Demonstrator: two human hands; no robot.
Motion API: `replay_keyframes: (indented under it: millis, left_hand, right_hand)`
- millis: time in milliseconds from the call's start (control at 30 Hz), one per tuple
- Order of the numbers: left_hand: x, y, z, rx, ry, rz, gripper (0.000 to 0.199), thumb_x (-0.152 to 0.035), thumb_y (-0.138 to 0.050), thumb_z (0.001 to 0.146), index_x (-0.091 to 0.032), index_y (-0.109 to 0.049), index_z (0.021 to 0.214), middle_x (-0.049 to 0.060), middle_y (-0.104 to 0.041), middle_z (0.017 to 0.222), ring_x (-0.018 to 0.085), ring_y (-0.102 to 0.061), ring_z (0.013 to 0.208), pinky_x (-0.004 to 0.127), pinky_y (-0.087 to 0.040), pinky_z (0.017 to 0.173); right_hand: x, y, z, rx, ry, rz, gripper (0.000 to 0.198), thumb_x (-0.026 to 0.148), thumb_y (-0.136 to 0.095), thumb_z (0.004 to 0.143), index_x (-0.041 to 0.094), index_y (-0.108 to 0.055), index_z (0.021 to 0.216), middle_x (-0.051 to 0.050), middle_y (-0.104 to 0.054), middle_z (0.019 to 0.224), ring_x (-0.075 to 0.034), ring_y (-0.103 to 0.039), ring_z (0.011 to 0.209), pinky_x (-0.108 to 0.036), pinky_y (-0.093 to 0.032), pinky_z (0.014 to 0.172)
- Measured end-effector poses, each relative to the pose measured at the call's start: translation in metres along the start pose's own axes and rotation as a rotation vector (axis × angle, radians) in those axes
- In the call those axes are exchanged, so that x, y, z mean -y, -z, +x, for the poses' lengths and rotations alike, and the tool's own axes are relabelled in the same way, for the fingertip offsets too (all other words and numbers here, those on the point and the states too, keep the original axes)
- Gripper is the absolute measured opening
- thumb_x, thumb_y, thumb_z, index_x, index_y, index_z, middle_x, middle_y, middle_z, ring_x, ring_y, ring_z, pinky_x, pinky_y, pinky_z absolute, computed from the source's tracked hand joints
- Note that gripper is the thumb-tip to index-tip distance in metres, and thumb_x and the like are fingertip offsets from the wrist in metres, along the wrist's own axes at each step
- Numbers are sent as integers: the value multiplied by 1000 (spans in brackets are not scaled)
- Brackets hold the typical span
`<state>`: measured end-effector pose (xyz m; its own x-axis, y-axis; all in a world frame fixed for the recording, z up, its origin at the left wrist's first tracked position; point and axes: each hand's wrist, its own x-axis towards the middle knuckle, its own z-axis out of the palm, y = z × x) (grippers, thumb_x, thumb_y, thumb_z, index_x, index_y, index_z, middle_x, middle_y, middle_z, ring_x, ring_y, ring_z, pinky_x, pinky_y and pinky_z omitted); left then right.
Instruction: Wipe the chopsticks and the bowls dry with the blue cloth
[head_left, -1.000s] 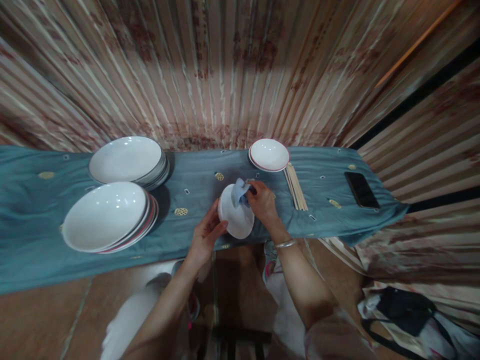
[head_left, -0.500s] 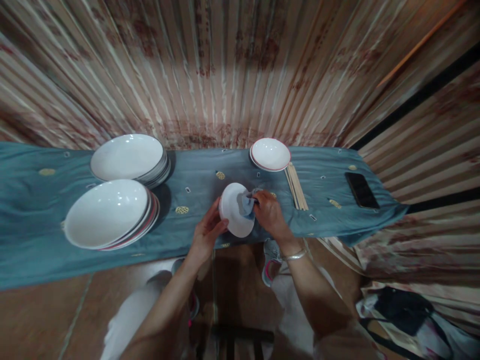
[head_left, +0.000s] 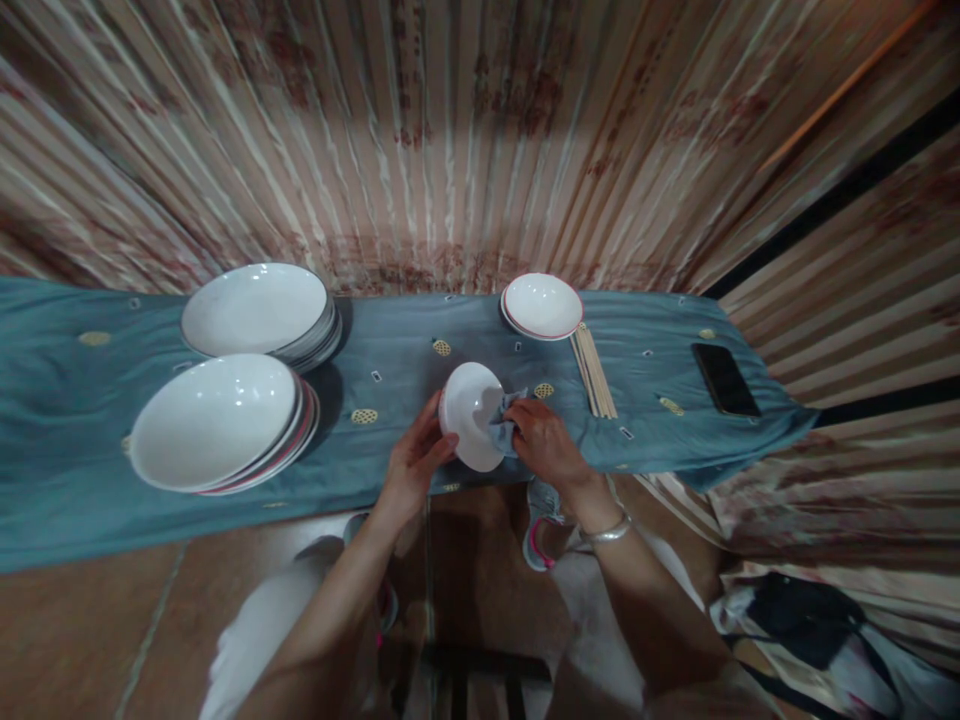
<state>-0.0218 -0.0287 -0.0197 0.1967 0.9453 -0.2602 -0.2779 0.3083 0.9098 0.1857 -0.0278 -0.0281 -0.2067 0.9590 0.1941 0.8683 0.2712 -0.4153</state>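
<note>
Left hand (head_left: 414,455): pinched the bowl (head_left: 463,415) at its left edge, thumb on the near face, fingers behind.
Right hand (head_left: 551,440): bunched around a cloth (head_left: 501,432), fingertips drawn together; the cloth touched the bowl's right side.
Bowl, position: between the two grips, directly right of the left hand, which was the nearer, in bare contact with it; the longer outline ran away from the body, its far end leaning slightly left.
Bowl, appearance: white, smooth, rounded and tilted; whether the inner or outer face showed could not be told.
Small bowls (head_left: 541,305): nested, red-rimmed, beyond the right hand.
Chopsticks (head_left: 592,372): a loose bundle, beyond and right of the right hand, just beside the small bowls.
Phone (head_left: 725,378): dark, flat, well right of the right hand.
Large bowls (head_left: 214,420): stacked, well left of the left hand.
Dishes (head_left: 255,310): stacked behind the large bowls.
Tablecloth (head_left: 397,330): blue-green, pineapple-printed, below both grips.
</note>
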Motion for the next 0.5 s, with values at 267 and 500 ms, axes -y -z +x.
replay_keyframes:
  millis: [267, 500]
  left_hand:
    - [2, 1, 2, -3, -11, 17, 87, -44, -80, 66, -21, -47, 144, 10, -70, 115, 27, -66, 100, 36, -56, 82]
    - [1, -1, 2, 1, -10, 24, 87, -44, -79, 67, -20, -46, 144, 11, -68, 121, 27, -65, 103, 35, -55, 82]
  right_hand:
    - [-5, 9, -9, 190, 24, 252, 23, 8, -58, 79, 20, -68, 96, -7, -70, 107, -21, -65, 103, -40, -49, 95]
    - [5, 22, -6, 365, -19, 554, 18, 21, -71, 77, 20, -71, 95, -3, -72, 98, -17, -66, 86, -29, -51, 78]
